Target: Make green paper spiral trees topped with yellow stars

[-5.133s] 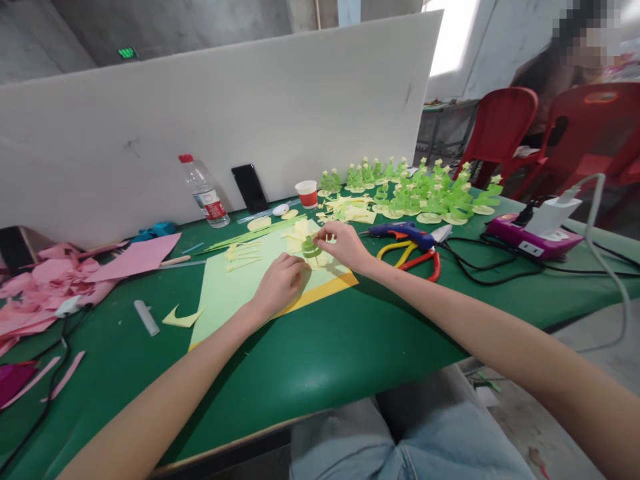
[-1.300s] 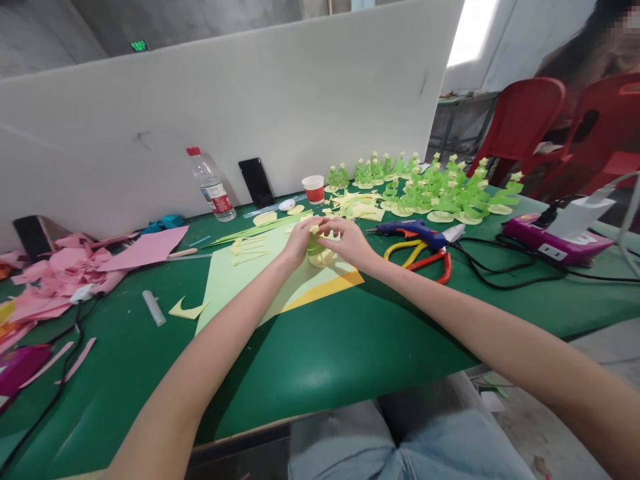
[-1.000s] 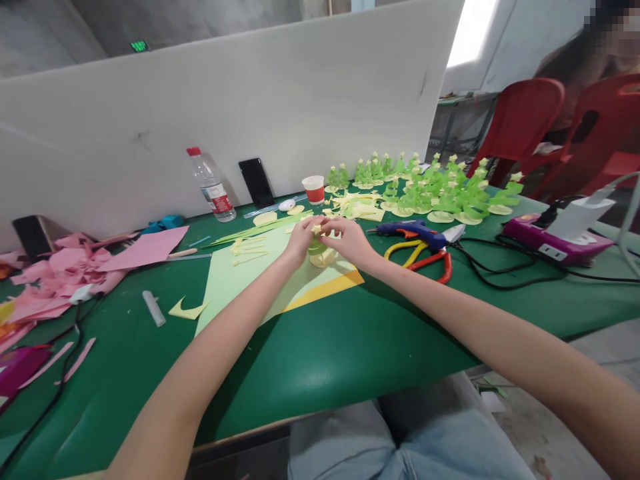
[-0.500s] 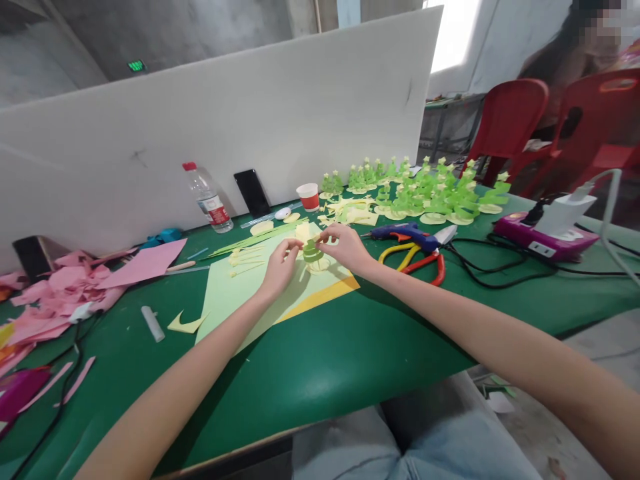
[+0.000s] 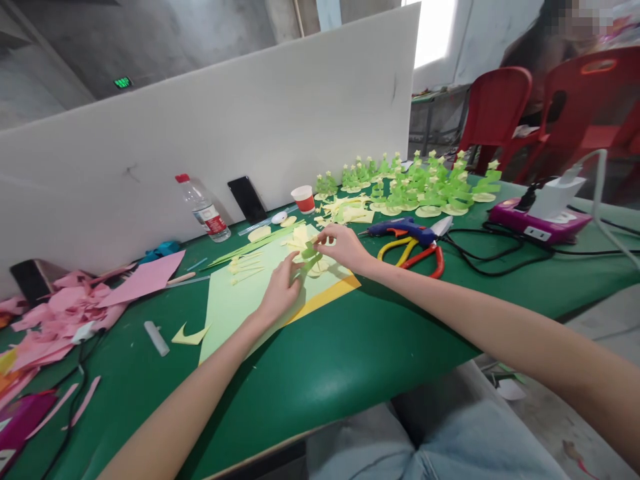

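Between my hands stands a small green paper spiral tree (image 5: pixel 310 254) on a pale yellow round base (image 5: pixel 320 269). My right hand (image 5: pixel 345 247) pinches the green paper near its top. At its lower left, my left hand (image 5: pixel 281 288) has its fingers closed on the edge of the green strip. Under both lies a pale green paper sheet (image 5: pixel 235 300) over an orange sheet (image 5: pixel 325 300). Thin yellow paper sticks (image 5: pixel 246 267) rest on the sheet, left of my left hand. Right of my right hand lie a blue glue gun (image 5: pixel 400 228) and scissors (image 5: pixel 436 260) with red and yellow handles.
Many finished-looking green paper trees (image 5: pixel 425 183) crowd the back right. A paper cup (image 5: pixel 303 199), phone (image 5: pixel 247 199) and plastic bottle (image 5: pixel 204 210) stand along the white board (image 5: pixel 210 127). Pink paper scraps (image 5: pixel 65 307) lie left; a purple power strip (image 5: pixel 540 223) with cables sits right.
My left hand has shifted down and round the green paper strip, which now spreads lower left. My right hand stays at the top. The camera view has turned slightly.
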{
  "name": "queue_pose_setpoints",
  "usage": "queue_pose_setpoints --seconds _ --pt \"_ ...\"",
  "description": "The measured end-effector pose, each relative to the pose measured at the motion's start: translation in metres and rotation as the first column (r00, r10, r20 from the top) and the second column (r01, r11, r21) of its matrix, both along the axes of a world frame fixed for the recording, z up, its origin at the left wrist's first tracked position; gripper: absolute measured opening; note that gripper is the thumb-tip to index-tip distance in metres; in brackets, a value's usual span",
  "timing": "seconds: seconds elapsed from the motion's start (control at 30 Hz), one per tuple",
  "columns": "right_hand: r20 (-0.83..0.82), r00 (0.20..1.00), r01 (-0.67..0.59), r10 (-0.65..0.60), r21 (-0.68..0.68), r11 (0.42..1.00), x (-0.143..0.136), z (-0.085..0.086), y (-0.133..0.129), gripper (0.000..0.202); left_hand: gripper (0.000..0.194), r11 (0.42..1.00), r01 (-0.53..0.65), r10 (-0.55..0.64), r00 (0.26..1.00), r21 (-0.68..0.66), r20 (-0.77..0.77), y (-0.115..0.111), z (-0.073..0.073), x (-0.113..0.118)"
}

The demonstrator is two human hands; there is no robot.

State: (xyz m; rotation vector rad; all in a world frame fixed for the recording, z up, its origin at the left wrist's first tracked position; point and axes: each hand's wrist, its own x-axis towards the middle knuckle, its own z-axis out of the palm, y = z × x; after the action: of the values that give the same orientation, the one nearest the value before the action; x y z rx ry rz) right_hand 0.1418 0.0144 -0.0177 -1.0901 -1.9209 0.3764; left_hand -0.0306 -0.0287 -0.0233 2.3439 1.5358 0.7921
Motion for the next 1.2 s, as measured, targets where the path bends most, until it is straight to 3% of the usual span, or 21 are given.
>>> queue_pose_setpoints --seconds 0.67,0.9,1.03,1.1,1.2 --pt "0.031 0.999 0.02 -0.019 -0.025 0.999 0.0 0.004 -0.002 0.018 0.028 0.992 -0.078 0.093 0.984 0.101 -0.151 0.017 0.0 0.014" --pt "0.035 0.999 0.024 -0.023 -0.033 0.999 -0.001 0.006 -0.006 0.018 0.04 0.992 -0.072 0.081 0.994 0.104 -0.08 0.017 -0.002 0.009" --pt "0.029 1.0 0.012 -0.012 -0.006 1.0 -0.001 0.005 -0.005 0.019 0.042 0.971 -0.113 0.113 0.993 0.21 0.009 0.007 0.004 0.001" --pt "0.024 1.0 0.009 -0.01 0.002 1.0 -0.001 0.004 -0.005 0.019 0.034 0.969 -0.087 0.089 0.996 0.231 0.004 0.0 0.008 -0.005" --pt "0.018 1.0 0.005 -0.005 -0.002 1.0 -0.002 0.005 -0.005 0.018 0.026 0.986 0.055 -0.04 0.994 0.16 -0.098 -0.007 0.012 -0.011"
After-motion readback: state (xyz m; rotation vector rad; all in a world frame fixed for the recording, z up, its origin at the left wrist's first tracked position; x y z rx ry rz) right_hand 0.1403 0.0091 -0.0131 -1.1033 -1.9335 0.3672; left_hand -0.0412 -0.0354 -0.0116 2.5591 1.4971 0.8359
